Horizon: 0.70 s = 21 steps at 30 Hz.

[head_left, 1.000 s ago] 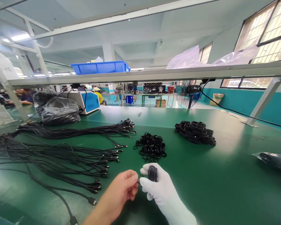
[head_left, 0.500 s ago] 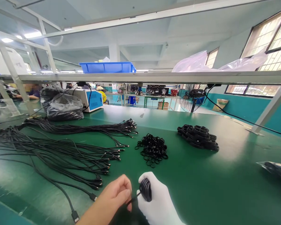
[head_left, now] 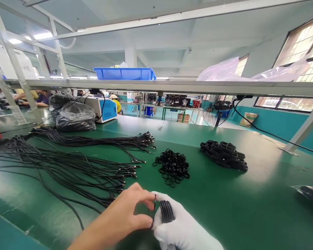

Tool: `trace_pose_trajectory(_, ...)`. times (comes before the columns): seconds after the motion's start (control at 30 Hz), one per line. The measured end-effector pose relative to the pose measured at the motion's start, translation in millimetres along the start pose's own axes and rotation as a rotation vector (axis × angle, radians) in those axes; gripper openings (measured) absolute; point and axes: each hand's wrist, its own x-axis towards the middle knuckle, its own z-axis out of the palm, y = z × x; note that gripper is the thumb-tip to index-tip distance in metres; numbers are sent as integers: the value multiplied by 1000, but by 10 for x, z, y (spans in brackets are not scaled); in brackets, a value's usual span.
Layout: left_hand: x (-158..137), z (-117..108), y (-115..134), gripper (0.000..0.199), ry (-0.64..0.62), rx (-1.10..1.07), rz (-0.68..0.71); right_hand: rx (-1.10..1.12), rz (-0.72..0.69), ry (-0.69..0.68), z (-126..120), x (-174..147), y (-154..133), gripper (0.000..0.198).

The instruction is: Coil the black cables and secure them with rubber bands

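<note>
My right hand (head_left: 181, 222), in a white glove, is closed around a coiled black cable (head_left: 167, 211). Beside it on the left, my bare left hand (head_left: 131, 211) has thumb and index finger spread, with a small black rubber band (head_left: 155, 200) stretched over their tips. The band's dark strands show at both fingertips, right at the left side of the coil; its far part is hidden. Beyond the hands lies a heap of black rubber bands (head_left: 173, 165). Loose black cables (head_left: 75, 166) with metal plug ends spread over the table to the left.
Coiled black cables (head_left: 224, 154) are piled on the green table (head_left: 224, 208) at right. A clear plastic bag (head_left: 309, 194) lies at the right edge. Behind stand bagged items (head_left: 75, 116) and a blue-and-white machine (head_left: 106, 109). A shelf (head_left: 172, 85) crosses above, carrying a blue tray (head_left: 125, 73).
My left hand has opened from a closed pinch near the cable's end and now spreads a rubber band. The coil has turned in my right hand. The view has shifted slightly.
</note>
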Motion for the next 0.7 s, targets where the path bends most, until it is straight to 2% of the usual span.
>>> trace_pose_trajectory(0.07, -4, 30, -6, 43, -30, -115, 18, 12, -52, -54, -7, 40, 74, 80)
trace_pose_trajectory(0.17, -30, 99, -15, 55, -65, -174, 25, -19, -85, -33, -26, 137, 253, 93)
trace_pose_trajectory(0.3, -59, 180, 25, 47, -76, -128, -7, -155, -186, 148, -49, 201, 426, 108)
trace_pose_trajectory(0.43, 14, 195, 24, 36, -84, 51, -63, -313, -274, 180, -15, 166, 384, 107)
trace_pose_trajectory(0.5, 91, 142, -29, 30, -135, 149, -82, -339, -273, 218, 18, 143, 308, 97)
trace_pose_trajectory(0.6, 188, 10, -126, 19, -280, 91, -91, -273, -180, 253, 35, 107, 182, 56)
trace_pose_trajectory(0.67, 207, -55, -160, 21, -278, -56, -88, -145, -72, 185, 14, 79, 117, 32)
trace_pose_trajectory(0.7, 200, -65, -162, 22, -234, -113, -85, -59, -29, 120, -3, 67, 98, 27)
